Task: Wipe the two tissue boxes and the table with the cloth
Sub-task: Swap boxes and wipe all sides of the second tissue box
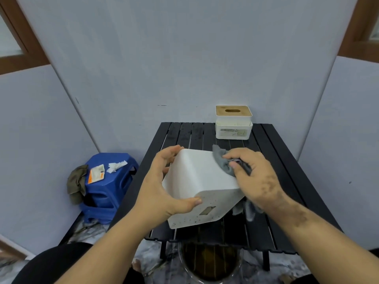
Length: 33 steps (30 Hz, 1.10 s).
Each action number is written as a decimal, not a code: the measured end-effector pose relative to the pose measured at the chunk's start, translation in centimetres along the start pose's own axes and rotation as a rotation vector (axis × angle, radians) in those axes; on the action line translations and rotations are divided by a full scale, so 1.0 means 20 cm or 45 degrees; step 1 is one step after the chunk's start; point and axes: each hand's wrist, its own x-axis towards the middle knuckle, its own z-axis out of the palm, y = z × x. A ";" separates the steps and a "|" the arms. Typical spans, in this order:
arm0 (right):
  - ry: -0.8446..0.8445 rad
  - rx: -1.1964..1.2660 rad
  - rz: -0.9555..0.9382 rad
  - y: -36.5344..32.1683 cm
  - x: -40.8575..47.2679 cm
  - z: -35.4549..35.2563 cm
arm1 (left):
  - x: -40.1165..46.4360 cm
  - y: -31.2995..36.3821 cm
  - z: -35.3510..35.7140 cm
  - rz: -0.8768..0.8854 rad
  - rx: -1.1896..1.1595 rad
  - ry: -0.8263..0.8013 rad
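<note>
You see a softly lit room with even, slightly dim light and no harsh glare. The walls (184,58) bend at the edges from the wide lens. Your hands cast faint shadows, and the dark tabletop (272,160) hides detail.

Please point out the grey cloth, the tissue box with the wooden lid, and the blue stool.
grey cloth (222,160): head view, upper fold.
tissue box with the wooden lid (233,131): head view, front wall.
blue stool (114,181): head view, front side.

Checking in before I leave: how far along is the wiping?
In hand: the left hand holds the speckled white tissue box tilted while the right hand rubs it with the grey cloth. Left: the wooden-lidded tissue box stands untouched at the back, and the black table shows droplets.
</note>
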 end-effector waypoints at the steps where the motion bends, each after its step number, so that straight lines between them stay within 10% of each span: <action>1: 0.008 -0.043 -0.083 -0.05 -0.02 0.02 | 0.00 -0.01 0.00 0.002 -0.005 0.003; 6: -0.167 -0.023 -0.418 -0.13 -0.04 0.02 | 0.01 -0.01 -0.01 0.014 -0.022 0.010; 12: -0.007 0.110 0.126 0.04 0.04 -0.05 | 0.00 0.02 0.01 -0.030 -0.009 -0.010; 20: -0.107 -0.165 -0.445 -0.16 -0.04 0.03 | 0.00 0.00 0.00 0.032 -0.031 -0.032; 27: 0.031 -0.147 0.040 0.00 0.04 -0.04 | -0.02 0.03 0.02 -0.009 -0.013 -0.017; 33: -0.129 -0.103 -0.438 -0.19 -0.03 0.04 | -0.02 0.03 0.03 0.062 -0.041 -0.012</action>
